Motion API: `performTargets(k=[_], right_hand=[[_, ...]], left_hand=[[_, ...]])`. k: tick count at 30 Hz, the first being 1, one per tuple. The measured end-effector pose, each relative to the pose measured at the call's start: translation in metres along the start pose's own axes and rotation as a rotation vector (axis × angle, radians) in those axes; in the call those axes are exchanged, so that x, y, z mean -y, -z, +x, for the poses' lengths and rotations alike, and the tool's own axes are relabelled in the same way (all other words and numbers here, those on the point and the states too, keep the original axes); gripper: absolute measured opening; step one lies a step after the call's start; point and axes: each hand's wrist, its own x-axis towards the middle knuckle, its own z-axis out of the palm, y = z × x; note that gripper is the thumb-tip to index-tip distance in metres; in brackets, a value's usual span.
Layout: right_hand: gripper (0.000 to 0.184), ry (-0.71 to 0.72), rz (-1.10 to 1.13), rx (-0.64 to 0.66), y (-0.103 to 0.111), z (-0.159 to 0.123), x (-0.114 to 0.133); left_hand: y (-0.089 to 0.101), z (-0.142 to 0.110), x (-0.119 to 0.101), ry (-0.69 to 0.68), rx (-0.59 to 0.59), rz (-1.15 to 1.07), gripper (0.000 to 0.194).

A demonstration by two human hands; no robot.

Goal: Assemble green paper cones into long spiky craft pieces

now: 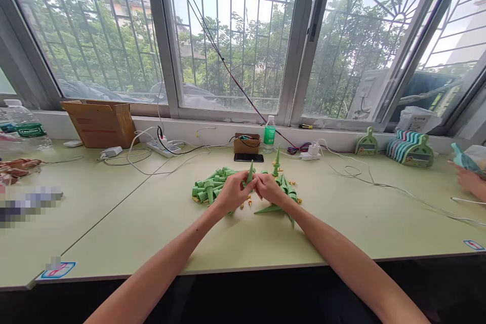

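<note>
Over the middle of the table, my left hand (236,191) is closed around a green pointed cone (250,172), its tip upward. My right hand (268,187) meets it at the cone's lower side with the fingers pinched; whatever lies between them is hidden. To the left is a heap of green cone pieces (208,187) with wide collars. A smaller group of green cones (290,191) lies beside my right hand, and one cone (276,164) stands upright behind it. Small yellow-and-red pieces (249,201) are scattered below my hands.
Behind the heaps are a black phone (248,157), a small cardboard box (246,145) and a water bottle (269,134). A power strip (164,149) and cables lie at the back left. Green dustpan-shaped items (412,149) stand at right, near another person's hand (471,182).
</note>
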Motion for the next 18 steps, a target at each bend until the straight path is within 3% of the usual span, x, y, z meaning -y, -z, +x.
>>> performTargets(k=[18], right_hand=[[0.04,0.011,-0.025,0.008,-0.0009,0.0003,-0.0031]], left_hand=[[0.0013,0.0003,-0.0009,-0.009,0.03,0.052,0.024]])
